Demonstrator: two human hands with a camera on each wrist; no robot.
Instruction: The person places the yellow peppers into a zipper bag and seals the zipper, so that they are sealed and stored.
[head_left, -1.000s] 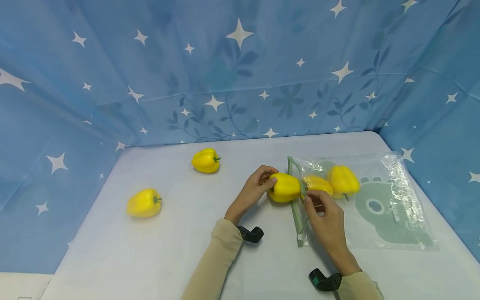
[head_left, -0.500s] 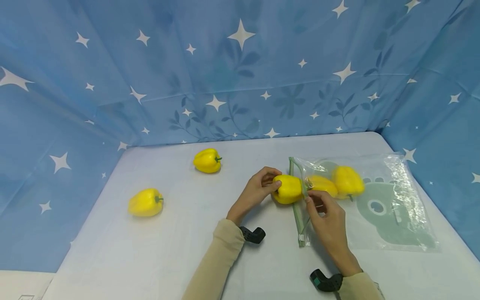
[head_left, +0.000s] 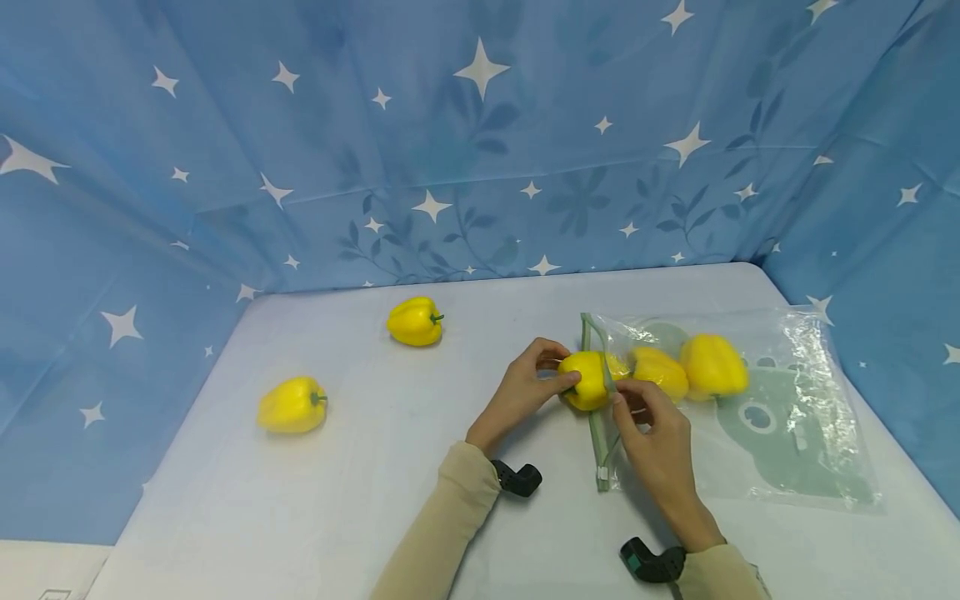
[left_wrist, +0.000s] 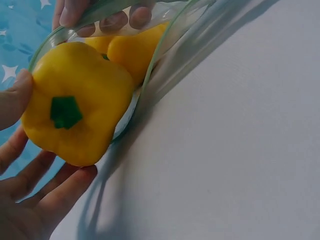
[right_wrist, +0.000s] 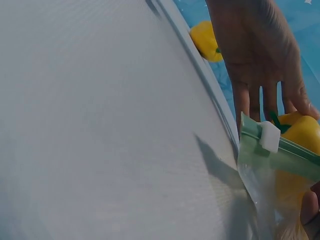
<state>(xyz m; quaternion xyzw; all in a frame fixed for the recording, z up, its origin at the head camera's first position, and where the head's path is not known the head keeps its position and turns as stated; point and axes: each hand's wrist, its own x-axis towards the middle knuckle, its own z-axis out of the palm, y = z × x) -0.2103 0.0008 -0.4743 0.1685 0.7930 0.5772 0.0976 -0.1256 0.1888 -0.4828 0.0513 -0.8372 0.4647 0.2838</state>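
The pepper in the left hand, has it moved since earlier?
Yes: in the head view, the held pepper has moved right, partly into the bag, away from the rearmost pepper.

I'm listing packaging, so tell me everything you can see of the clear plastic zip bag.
The clear plastic zip bag has a green zip strip, a white slider and a green cartoon print. It lies on the white table, mouth leftward and parted; the right hand pinches that strip. Two yellow bell peppers lie inside; a third pepper, held by the left hand, is partway through the mouth.
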